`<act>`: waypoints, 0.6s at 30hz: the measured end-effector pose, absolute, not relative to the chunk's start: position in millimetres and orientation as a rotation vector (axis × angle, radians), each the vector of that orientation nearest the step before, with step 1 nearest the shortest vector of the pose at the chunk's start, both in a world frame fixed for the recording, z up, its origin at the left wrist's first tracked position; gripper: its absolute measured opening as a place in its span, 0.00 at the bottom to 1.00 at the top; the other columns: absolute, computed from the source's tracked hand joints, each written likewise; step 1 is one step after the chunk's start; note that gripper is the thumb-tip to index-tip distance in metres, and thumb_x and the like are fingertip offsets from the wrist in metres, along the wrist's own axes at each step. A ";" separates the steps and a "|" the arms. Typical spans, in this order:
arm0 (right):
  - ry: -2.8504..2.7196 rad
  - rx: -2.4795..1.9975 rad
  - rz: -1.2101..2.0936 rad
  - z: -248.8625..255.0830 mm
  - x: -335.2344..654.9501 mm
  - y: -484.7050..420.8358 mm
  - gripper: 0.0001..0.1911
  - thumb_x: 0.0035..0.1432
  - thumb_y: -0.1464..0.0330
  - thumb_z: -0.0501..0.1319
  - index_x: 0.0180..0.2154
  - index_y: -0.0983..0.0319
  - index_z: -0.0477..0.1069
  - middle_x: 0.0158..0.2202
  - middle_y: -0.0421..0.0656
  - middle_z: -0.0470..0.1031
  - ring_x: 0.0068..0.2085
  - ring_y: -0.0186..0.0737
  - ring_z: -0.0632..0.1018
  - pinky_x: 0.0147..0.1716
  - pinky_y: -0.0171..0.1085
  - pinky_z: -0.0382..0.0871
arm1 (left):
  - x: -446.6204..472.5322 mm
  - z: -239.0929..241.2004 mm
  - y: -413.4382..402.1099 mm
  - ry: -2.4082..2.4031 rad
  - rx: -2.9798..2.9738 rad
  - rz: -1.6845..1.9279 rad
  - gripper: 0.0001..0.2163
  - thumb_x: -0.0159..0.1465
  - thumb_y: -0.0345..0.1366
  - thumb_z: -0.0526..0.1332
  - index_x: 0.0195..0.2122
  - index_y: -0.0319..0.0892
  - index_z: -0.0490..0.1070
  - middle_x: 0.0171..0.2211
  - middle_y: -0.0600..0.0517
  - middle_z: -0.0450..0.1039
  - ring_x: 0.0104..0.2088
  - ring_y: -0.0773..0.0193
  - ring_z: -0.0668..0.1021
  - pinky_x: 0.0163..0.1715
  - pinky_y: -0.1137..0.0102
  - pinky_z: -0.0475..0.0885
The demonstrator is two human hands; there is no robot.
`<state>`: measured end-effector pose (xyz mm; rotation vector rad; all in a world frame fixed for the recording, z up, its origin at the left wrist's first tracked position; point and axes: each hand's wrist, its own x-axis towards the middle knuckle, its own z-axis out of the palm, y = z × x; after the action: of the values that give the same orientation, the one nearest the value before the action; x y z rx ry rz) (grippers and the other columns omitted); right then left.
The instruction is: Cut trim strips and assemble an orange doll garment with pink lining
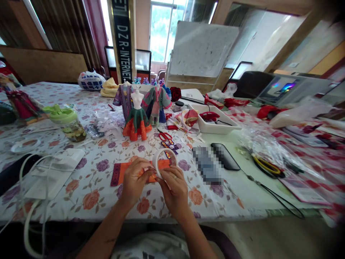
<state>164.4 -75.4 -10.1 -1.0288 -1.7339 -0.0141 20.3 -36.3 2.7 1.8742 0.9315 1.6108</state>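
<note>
My hands are close together above a floral tablecloth (99, 201). My right hand (175, 192) is shut on a roll of white tape (159, 162), which stands on edge with a small patterned strip inside its ring. My left hand (134, 181) pinches a piece of orange fabric (164, 164) against the roll, and the fingers hide part of it. Under my hands lies a piece of orange cloth with a dark patterned border (121, 173). Red-handled scissors (165, 136) lie just beyond the tape.
A white dress form in a green and orange skirt (137, 126) stands ahead with other small garments. To the right are a white tray (217, 120) and a black phone (225, 156). A green-lidded jar (67, 124) stands left, and a white cable (27, 201) lies near the front left.
</note>
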 end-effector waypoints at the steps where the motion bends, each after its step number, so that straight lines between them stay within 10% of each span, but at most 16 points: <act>1: -1.727 -1.032 -0.006 -10.1 164.1 -75.6 0.13 0.57 0.79 0.58 0.42 0.59 0.71 0.33 0.42 0.78 0.39 0.42 0.75 0.45 0.47 0.68 | 20.8 3.2 -36.6 0.931 1.883 1.601 0.03 0.59 0.32 0.64 0.29 0.43 0.73 0.28 0.54 0.72 0.32 0.66 0.75 0.34 0.72 0.71; 11: -1.686 -1.067 0.033 -11.1 164.8 -76.5 0.13 0.58 0.77 0.58 0.43 0.57 0.72 0.34 0.42 0.78 0.39 0.44 0.76 0.45 0.48 0.68 | 22.5 -6.3 -43.6 0.951 2.177 1.853 0.11 0.62 0.27 0.60 0.43 0.48 0.75 0.37 0.52 0.74 0.40 0.63 0.76 0.40 0.68 0.73; 18: -1.701 -1.062 0.004 -8.8 162.6 -78.4 0.13 0.58 0.77 0.58 0.42 0.57 0.72 0.32 0.42 0.78 0.37 0.43 0.76 0.42 0.48 0.69 | 22.6 -7.1 -44.3 0.970 2.068 1.831 0.06 0.59 0.27 0.64 0.36 0.45 0.76 0.33 0.52 0.74 0.38 0.64 0.77 0.40 0.69 0.72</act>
<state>162.6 -78.4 -8.8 -1.0619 -1.7011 0.0040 22.6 -44.3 -7.1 2.0682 0.9703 1.8312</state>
